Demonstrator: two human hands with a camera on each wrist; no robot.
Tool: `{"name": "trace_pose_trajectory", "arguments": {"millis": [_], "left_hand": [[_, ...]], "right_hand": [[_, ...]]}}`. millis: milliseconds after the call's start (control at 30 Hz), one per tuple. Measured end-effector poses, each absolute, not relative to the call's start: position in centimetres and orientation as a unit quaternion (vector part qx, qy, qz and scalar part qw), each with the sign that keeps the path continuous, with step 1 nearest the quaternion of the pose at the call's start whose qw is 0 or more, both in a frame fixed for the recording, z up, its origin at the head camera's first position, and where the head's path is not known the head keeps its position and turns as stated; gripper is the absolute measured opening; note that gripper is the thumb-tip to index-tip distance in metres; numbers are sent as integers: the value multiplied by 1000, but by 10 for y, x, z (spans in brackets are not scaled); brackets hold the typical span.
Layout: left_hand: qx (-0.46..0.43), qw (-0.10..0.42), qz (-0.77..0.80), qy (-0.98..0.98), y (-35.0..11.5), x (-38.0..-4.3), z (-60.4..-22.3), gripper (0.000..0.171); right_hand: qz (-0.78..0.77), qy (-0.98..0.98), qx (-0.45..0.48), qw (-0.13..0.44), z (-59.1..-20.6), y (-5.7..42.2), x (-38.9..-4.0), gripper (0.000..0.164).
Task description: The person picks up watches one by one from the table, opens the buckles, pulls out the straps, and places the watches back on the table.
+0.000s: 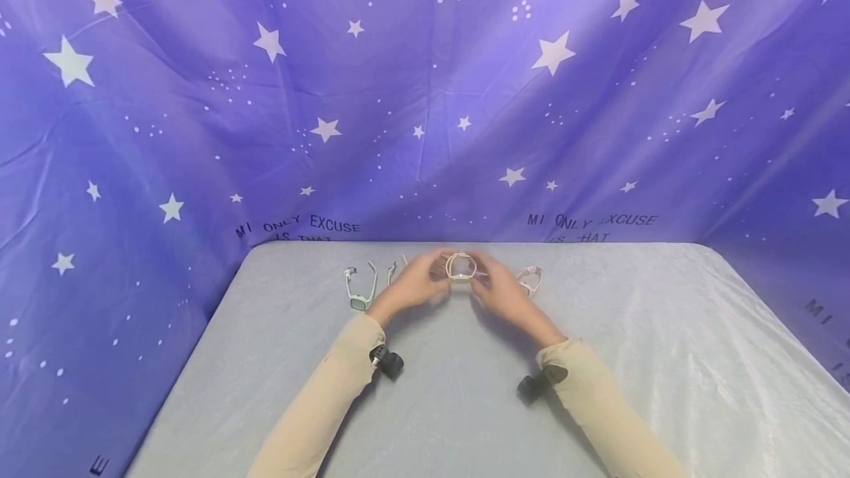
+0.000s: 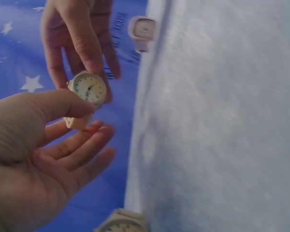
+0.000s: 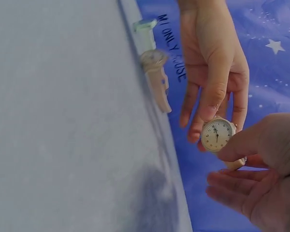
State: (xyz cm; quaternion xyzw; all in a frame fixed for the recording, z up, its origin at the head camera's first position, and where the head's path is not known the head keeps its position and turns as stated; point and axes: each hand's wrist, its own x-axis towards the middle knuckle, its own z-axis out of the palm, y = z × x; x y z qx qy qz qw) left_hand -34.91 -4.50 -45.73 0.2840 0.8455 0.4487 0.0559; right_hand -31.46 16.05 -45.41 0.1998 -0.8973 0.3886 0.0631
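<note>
Cream analog wristwatch (image 2: 90,88), one: being pinched by the fingers (image 2: 67,102) of left hand (image 1: 418,280) and right hand (image 1: 501,292). Dropping is perhaps being risked by shallow fingertip contact.

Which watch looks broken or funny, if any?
Nothing looks broken or odd. The left hand and right hand hold the cream watch; the green watch, beige watch and pink watch sit on the table. Tiny scratches wouldn't show.

Pale grey cloth-covered table (image 1: 438,404), mint-green watch (image 1: 359,302) left, beige watch (image 3: 157,82) near it, pink watch (image 2: 144,29) right
</note>
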Motion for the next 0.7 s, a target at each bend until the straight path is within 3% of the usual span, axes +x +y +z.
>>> {"name": "trace_pose_trajectory", "arguments": {"millis": [133, 500, 700], "left_hand": [[242, 86, 536, 804, -46, -347, -452, 62], [153, 205, 671, 696, -54, -345, -452, 56], [120, 224, 700, 667, -52, -346, -457, 47]], "right_hand": [[464, -862, 199, 49, -449, 160, -315, 60], [614, -776, 102, -99, -446, 165, -317, 63], [651, -744, 83, -126, -446, 166, -316, 60]]}}
